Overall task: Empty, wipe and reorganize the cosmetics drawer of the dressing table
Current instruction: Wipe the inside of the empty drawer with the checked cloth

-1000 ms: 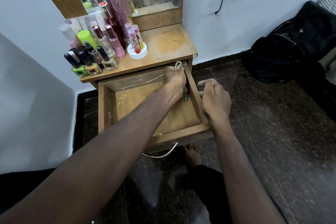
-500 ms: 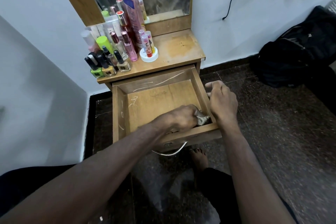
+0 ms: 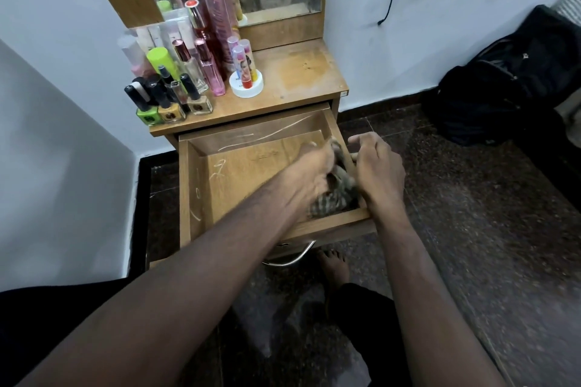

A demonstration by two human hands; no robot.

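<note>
Currently, working from left to right, a cluster of small nail-polish bottles with black caps is seen at the ten o'clock corner of the wooden dressing-table top, with taller pink and clear cosmetic bottles massed behind it and a round white lid holding little pink tubes just beside them. Below, the pulled-out wooden drawer is found bare of cosmetics, pale scratch marks being visible on its floor and back wall. Toward three o'clock inside it, a crumpled striped brownish cloth is pressed against the right inner wall by the left hand, whose fingers are curled around it; the hand is blurred, so the exact grip is not plain. The right hand is laid over the drawer's right wall, steadying it, with the fingers loosely bent along the rim and nothing grasped. Emptying is judged done and wiping to be the step in hand. For that step to be done well, the cloth should be kept bunched and pushed firmly into the seam where wall meets floor, the corners at one and five o'clock should be worked, and the drawer should be braced so that it is not shoved inward. At the far right a black bag is left on the dark floor.
</note>
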